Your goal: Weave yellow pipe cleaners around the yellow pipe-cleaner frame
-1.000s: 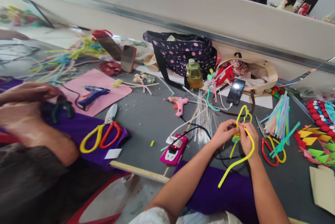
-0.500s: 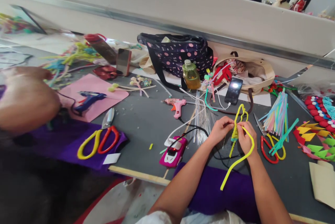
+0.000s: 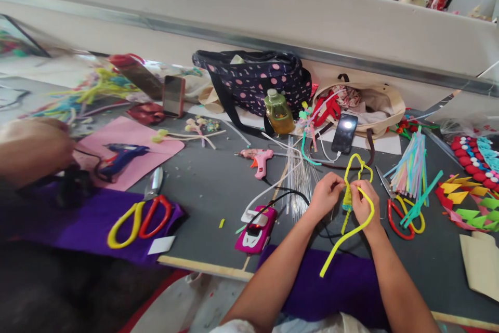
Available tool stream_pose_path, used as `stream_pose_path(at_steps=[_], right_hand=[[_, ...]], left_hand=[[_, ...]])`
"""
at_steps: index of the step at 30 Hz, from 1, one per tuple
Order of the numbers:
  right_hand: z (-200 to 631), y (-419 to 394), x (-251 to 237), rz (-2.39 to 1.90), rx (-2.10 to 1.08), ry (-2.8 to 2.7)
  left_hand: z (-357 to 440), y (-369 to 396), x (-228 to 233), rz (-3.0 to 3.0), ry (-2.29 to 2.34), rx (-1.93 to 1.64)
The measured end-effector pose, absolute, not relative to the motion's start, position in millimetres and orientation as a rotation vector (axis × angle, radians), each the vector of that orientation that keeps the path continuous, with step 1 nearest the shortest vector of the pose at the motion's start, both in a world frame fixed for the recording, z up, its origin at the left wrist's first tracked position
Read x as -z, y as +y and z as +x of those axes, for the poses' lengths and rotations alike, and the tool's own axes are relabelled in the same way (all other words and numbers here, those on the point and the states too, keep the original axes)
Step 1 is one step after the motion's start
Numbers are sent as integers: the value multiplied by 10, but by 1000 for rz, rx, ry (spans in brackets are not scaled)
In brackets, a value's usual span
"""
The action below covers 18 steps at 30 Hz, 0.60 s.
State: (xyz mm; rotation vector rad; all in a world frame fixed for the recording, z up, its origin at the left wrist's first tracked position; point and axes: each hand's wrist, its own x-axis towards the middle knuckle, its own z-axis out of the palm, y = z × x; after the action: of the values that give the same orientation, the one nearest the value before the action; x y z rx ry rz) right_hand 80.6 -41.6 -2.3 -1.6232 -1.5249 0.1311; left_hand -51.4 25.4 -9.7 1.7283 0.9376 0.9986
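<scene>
A twisted yellow pipe cleaner (image 3: 346, 198) is held up between my two hands. At its top it bends into a loop, and a small teal-green band wraps its lower part. My left hand (image 3: 326, 195) pinches at its left edge, fingertips pressed together. Closed round the other side is my right hand (image 3: 364, 204), from which a long yellow strand arches over and hangs down to the left. A purple cloth (image 3: 331, 283) lies under my forearms. Beneath my hands, a black cable partly shows.
Left of my arms are a magenta power strip (image 3: 255, 231) and a pink glue gun (image 3: 257, 159). Clear thin sticks (image 3: 300, 182) lie ahead. Scissors (image 3: 401, 218) and pastel pipe cleaners (image 3: 411, 167) are at right. Another person's hand (image 3: 37, 151) is at far left, near a blue glue gun (image 3: 122, 159).
My left fingertips have drawn slightly left, away from the twisted part. The hanging strand has shifted a little left. At far left, the other person's hand has moved back leftwards.
</scene>
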Motion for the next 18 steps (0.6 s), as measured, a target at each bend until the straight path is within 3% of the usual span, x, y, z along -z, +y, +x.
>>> stream_pose_path(at_steps=[18], right_hand=[[790, -408, 55, -1663, -180, -1533]], left_hand=[[-504, 225, 104, 1601, 1005, -869]])
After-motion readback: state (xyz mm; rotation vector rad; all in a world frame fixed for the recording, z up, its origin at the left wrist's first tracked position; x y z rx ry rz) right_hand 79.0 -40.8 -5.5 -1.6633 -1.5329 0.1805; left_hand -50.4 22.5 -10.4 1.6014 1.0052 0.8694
